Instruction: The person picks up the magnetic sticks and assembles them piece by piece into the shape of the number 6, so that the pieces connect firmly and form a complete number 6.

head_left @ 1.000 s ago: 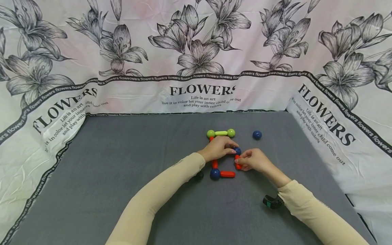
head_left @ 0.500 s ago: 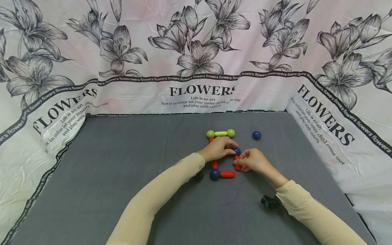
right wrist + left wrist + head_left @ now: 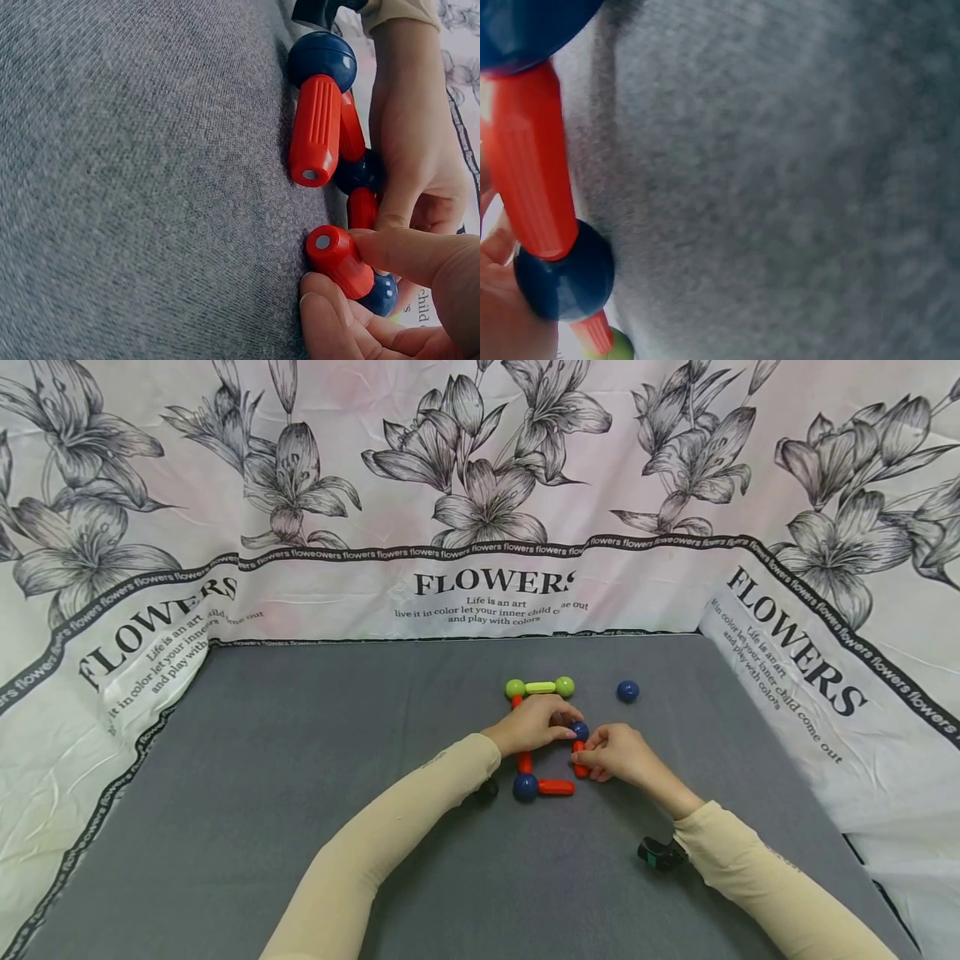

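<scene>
Magnetic rods and balls form an unclosed outline on the grey table. In the head view, my left hand [image 3: 534,723] reaches over the outline's left side and grips a blue ball [image 3: 578,731] between thumb and fingers. My right hand [image 3: 621,755] pinches a red magnetic rod [image 3: 581,760] that meets this ball. In the right wrist view, the bare metal tip of the pinched red rod [image 3: 339,262] faces the camera. A gap separates it from another red rod [image 3: 313,135], joined to a blue corner ball [image 3: 322,60]. My left hand hides part of the left side.
A lime rod [image 3: 540,687] links two lime balls at the back, beside my left hand. One loose blue ball [image 3: 627,691] lies to the right. Flower-printed cloth [image 3: 480,593] borders the grey tabletop [image 3: 337,710]. A black wrist device [image 3: 660,853] hangs below my right sleeve.
My right forearm has shifted very slightly left. Both hands keep the same holds, and the pieces stay in the same arrangement.
</scene>
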`<control>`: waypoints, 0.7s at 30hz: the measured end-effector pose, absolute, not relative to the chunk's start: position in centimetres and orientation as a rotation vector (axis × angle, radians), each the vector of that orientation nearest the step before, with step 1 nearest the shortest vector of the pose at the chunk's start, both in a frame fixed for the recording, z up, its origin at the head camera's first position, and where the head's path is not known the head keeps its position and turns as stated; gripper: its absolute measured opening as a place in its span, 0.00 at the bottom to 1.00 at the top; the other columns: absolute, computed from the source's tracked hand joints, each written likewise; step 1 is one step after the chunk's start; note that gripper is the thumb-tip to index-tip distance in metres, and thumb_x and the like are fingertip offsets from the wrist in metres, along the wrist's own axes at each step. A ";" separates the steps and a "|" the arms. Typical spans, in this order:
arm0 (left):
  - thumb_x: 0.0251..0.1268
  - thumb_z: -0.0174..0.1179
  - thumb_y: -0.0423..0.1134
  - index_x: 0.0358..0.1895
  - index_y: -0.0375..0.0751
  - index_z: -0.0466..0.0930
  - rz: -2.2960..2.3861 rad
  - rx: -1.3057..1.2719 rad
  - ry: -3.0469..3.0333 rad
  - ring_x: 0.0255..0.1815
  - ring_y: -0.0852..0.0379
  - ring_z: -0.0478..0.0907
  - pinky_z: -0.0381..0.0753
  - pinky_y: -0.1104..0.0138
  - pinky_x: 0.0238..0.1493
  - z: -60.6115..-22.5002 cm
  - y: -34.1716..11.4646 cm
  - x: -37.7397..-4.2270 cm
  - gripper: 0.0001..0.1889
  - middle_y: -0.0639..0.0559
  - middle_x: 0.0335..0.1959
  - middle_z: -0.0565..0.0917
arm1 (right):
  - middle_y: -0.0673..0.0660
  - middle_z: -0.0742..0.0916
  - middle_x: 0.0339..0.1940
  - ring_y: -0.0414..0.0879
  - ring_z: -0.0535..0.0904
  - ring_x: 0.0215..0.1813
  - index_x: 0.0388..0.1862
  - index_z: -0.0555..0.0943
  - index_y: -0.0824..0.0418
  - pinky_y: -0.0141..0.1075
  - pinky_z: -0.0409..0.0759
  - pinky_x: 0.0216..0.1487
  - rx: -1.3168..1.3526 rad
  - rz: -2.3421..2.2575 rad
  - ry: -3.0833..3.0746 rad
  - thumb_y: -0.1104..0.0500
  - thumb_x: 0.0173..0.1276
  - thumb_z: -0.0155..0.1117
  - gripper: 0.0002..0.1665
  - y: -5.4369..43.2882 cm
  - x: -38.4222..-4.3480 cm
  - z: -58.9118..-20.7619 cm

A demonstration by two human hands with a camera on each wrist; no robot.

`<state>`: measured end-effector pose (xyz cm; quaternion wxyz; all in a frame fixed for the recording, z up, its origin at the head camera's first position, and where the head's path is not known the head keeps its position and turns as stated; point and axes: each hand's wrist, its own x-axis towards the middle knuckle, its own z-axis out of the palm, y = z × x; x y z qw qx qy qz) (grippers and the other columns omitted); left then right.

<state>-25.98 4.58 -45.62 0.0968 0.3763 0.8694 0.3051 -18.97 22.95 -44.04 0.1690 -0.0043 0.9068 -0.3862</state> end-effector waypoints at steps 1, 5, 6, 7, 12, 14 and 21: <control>0.67 0.64 0.42 0.58 0.45 0.82 0.901 1.117 2.576 0.54 0.61 0.80 0.78 0.73 0.57 -45.5 4.6 -26.0 0.17 0.53 0.55 0.85 | 0.52 0.87 0.20 0.41 0.83 0.22 0.34 0.80 0.64 0.36 0.85 0.28 -0.005 -1.096 2.580 0.52 0.62 0.72 0.17 22.9 -19.0 -44.0; 0.68 0.64 0.42 0.58 0.43 0.82 0.952 1.090 2.575 0.52 0.62 0.81 0.80 0.75 0.54 -44.8 4.5 -25.7 0.17 0.53 0.54 0.85 | 0.52 0.87 0.19 0.41 0.83 0.22 0.33 0.80 0.64 0.37 0.85 0.28 -0.013 -1.095 2.585 0.52 0.62 0.72 0.17 22.9 -19.0 -43.9; 0.68 0.64 0.42 0.58 0.43 0.82 0.977 1.085 2.578 0.52 0.61 0.82 0.80 0.75 0.54 -44.6 4.4 -25.6 0.17 0.53 0.54 0.85 | 0.52 0.87 0.19 0.41 0.83 0.21 0.33 0.80 0.64 0.37 0.85 0.28 -0.011 -1.097 2.585 0.52 0.62 0.73 0.17 22.9 -19.0 -43.9; 0.68 0.63 0.42 0.58 0.42 0.82 1.001 1.079 2.584 0.52 0.61 0.82 0.81 0.74 0.55 -44.3 4.4 -25.4 0.17 0.53 0.54 0.85 | 0.52 0.87 0.19 0.41 0.83 0.21 0.32 0.80 0.64 0.37 0.85 0.28 -0.013 -1.098 2.586 0.52 0.62 0.73 0.17 22.9 -19.0 -43.9; 0.69 0.63 0.42 0.54 0.42 0.83 1.136 1.040 2.637 0.48 0.60 0.81 0.81 0.72 0.52 -43.2 3.4 -23.7 0.15 0.51 0.49 0.85 | 0.52 0.87 0.19 0.41 0.83 0.22 0.33 0.80 0.65 0.37 0.86 0.28 -0.019 -1.095 2.589 0.52 0.62 0.72 0.17 22.8 -19.0 -43.9; 0.69 0.63 0.43 0.52 0.43 0.84 1.176 1.005 2.651 0.43 0.60 0.79 0.80 0.74 0.46 -42.9 2.6 -22.6 0.13 0.52 0.45 0.84 | 0.52 0.87 0.20 0.41 0.83 0.22 0.33 0.80 0.65 0.37 0.86 0.28 -0.023 -1.097 2.586 0.52 0.62 0.72 0.17 22.7 -19.0 -44.0; 0.64 0.67 0.45 0.45 0.46 0.87 1.170 0.936 2.641 0.31 0.63 0.70 0.70 0.76 0.32 -43.1 0.4 -18.8 0.11 0.52 0.33 0.78 | 0.53 0.88 0.21 0.41 0.84 0.22 0.33 0.80 0.65 0.36 0.85 0.28 -0.029 -1.069 2.598 0.50 0.63 0.72 0.18 22.8 -19.0 -44.0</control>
